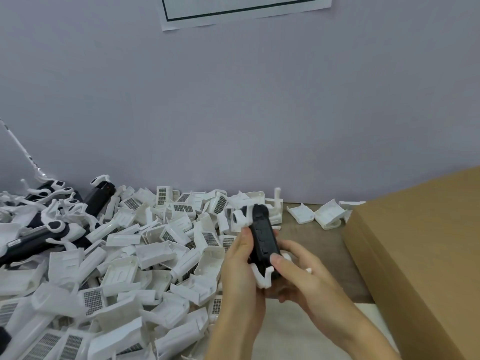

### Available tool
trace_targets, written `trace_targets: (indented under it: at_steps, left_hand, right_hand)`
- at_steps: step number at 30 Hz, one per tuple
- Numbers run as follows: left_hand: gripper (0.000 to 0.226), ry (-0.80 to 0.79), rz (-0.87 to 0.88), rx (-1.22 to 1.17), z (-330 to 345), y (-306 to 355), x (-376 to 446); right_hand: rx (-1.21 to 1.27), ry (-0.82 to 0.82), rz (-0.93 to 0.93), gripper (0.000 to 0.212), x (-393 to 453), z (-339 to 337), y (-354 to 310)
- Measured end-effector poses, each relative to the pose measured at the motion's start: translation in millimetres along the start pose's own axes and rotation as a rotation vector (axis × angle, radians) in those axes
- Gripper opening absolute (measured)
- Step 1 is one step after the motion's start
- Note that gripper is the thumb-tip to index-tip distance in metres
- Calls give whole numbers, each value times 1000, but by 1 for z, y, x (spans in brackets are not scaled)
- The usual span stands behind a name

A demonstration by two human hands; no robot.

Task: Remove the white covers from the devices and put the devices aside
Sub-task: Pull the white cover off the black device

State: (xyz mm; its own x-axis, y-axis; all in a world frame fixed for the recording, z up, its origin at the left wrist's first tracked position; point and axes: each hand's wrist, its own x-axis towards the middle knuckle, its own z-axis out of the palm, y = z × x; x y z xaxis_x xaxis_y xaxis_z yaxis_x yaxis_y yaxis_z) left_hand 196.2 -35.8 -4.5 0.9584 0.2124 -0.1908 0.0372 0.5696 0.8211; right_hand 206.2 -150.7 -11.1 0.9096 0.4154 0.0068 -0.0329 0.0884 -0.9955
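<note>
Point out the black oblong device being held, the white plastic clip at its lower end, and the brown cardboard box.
black oblong device (265, 239): head view, middle of its dark front face.
white plastic clip (262, 278): head view, curved piece at the lower end.
brown cardboard box (426, 245): head view, flat top panel.

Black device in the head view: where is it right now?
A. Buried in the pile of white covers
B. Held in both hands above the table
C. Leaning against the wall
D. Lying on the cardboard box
B: the left hand and right hand both grip the black device above the table, with white cover parts still clipped to its ends.
</note>
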Motion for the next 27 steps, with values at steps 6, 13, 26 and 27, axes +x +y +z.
trace_targets:
  at_steps: [6,13,26,27]
  left_hand:
    - [69,6,6,52,0,-5,1]
    - [68,2,13,35,-1,-4,1]
    - [63,40,-18,-7,1,-2,-2]
    - [62,44,-19,-20,1,-2,-1]
  right_hand:
    - [69,-10,17,38,0,8,3]
    - [116,-98,-17,40,1,7,4]
    - [5,-68,9,48,6,6,13]
    - [8,-67,5,48,6,7,13]
